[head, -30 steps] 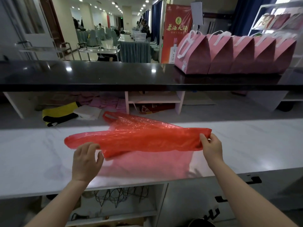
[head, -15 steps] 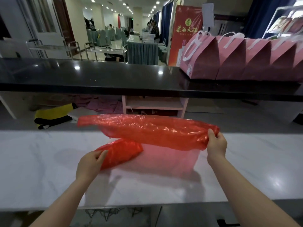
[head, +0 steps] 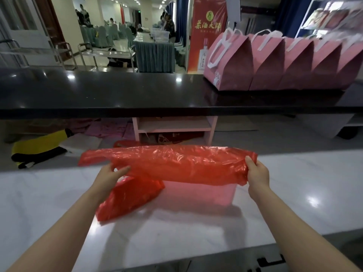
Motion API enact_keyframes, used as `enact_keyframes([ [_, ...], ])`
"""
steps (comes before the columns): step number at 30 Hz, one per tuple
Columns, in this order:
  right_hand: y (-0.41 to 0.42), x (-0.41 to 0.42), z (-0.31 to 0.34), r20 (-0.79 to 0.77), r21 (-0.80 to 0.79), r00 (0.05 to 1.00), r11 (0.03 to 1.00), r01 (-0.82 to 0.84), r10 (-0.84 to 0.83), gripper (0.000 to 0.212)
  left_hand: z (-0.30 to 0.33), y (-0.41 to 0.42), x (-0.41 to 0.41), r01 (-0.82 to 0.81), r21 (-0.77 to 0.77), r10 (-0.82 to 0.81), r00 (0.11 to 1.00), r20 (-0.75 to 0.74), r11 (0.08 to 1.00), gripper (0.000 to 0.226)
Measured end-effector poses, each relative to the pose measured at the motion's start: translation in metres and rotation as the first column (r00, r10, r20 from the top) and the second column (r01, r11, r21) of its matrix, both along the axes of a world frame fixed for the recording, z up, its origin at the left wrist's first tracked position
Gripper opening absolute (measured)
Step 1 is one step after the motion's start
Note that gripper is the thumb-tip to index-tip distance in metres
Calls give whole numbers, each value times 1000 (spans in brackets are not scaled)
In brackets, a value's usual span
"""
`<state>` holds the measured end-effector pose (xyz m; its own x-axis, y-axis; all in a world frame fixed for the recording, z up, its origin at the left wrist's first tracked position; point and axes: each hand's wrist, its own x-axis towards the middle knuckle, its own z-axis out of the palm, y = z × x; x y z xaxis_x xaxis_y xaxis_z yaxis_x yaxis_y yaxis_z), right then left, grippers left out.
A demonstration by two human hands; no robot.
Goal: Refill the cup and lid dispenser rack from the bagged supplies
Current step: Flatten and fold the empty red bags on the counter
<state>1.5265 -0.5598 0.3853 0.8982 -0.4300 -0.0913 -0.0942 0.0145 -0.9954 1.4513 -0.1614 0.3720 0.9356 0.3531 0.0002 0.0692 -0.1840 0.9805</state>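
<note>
A thin red plastic bag (head: 176, 165) is stretched sideways just above the white marble counter (head: 294, 193). My right hand (head: 257, 173) pinches its right end, thumb on top. My left hand (head: 111, 174) grips the bag near its left end, fingers curled into the plastic. One flap of the bag droops from under my left hand down to the counter. The bag looks flat and empty. No cups, lids or dispenser rack are in view.
A black raised bar top (head: 117, 91) runs across behind the counter. Several pink gift bags (head: 275, 63) with white handles stand on its right part. Under it are a small pink-white shelf (head: 174, 126) and a yellow-and-black item (head: 39, 149).
My left hand has moved up and right from the hanging flap to grip the bag's upper left part. The bag is folded narrower and held a little lower and closer.
</note>
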Motion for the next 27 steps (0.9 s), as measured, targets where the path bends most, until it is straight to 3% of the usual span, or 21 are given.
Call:
enact_keyframes([
  [3,-7,1,5,30,-110,999,993,29,-26,20,5,4,10,-13,-52,13,1000,-3,999,8],
  [5,-11,2,7,53,-151,997,987,55,-47,20,5,8,18,-31,93,30,1000,6,995,7],
  [8,-10,2,3,43,-230,997,971,70,-62,25,1,11,24,-84,405,86,996,13,910,24],
  [10,-9,-1,-5,-2,-121,1000,992,19,-19,41,-3,12,24,-119,432,128,992,8,894,29],
  [12,-10,-3,-16,-77,139,988,983,-121,133,65,-10,15,21,-151,378,167,986,-8,913,28],
  [14,-11,-6,-27,-110,192,951,945,-266,290,77,-16,20,18,-156,338,185,981,-55,928,31],
  [17,-3,-8,-35,-120,157,913,916,-370,390,44,-23,27,17,-135,310,192,968,-160,941,36],
  [20,6,-1,-36,-29,184,925,912,-368,379,36,-26,31,18,-118,313,192,957,-219,943,39],
  [22,11,3,-32,23,192,941,922,-336,338,19,-25,34,18,-104,282,174,956,-237,954,40],
  [27,19,10,-38,-5,-219,966,942,-254,259,19,-22,40,18,-168,317,218,967,-130,933,36],
])
